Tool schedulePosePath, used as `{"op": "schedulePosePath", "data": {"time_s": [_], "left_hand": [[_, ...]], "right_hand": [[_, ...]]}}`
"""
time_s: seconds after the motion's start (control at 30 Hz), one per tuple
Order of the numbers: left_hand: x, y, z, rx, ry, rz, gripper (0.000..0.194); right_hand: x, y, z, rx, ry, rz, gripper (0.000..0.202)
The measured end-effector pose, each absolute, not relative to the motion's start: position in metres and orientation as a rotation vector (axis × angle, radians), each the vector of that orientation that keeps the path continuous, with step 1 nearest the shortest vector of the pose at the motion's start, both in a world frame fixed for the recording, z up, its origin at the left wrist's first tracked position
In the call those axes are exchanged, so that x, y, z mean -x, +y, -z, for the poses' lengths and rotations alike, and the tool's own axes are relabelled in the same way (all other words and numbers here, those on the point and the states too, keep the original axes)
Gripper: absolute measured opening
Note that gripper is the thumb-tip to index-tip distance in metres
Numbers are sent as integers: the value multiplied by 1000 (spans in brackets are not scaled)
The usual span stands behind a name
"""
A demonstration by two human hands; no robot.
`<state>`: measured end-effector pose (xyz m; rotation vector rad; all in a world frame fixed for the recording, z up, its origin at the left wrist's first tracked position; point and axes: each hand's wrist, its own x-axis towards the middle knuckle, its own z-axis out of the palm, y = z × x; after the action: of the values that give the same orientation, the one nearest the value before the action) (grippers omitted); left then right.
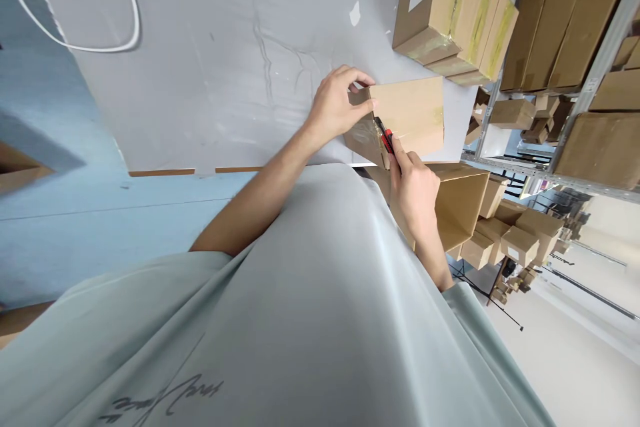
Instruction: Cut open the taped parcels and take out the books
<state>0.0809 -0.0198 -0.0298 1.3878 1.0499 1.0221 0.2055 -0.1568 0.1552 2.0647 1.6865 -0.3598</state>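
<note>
Beside the left hand, which pinches its edge: cardboard box, on counter. Right hand grips utility knife at taped edge; slipping blade could nick nearby left thumb.

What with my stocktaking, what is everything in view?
Small cardboard box: one, brown, centre
Slim cutter: one, red-black, centre
Flat table: one, grey, under small box
Yellow-taped cardboard boxes: three, brown, upper right
Thin cable: one, white, upper left
Open cardboard box: one, brown, lower right
Metal shelving: one, grey, right
Other cardboard boxes: many, brown, mostly right
Floor: one, blue, left
Cloth shirt: one, grey-green, below
Left hand: one, on small box
Right hand: one, holding cutter
</note>
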Motion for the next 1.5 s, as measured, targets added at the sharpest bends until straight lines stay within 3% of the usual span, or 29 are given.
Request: {"op": "schedulePosePath", "data": {"time_s": [0.17, 0.67, 1.37, 1.5], "left_hand": [[-80, -24, 30, -1372, 1075, -983, 30], [-92, -46, 28, -1386, 1137, -963, 26], [-92, -57, 11, -1462, 1258, -952, 26], [-91, -59, 3, -1442, 1297, -911, 27]], "right_hand": [[-175, -145, -170, -1855, 1667, 241, 82], [-189, -148, -189, -1762, 1593, 257, 65], [-225, -208, -185, -1751, 1565, 372, 69], [-242, -221, -188, -1949, 1703, 274, 56]]}}
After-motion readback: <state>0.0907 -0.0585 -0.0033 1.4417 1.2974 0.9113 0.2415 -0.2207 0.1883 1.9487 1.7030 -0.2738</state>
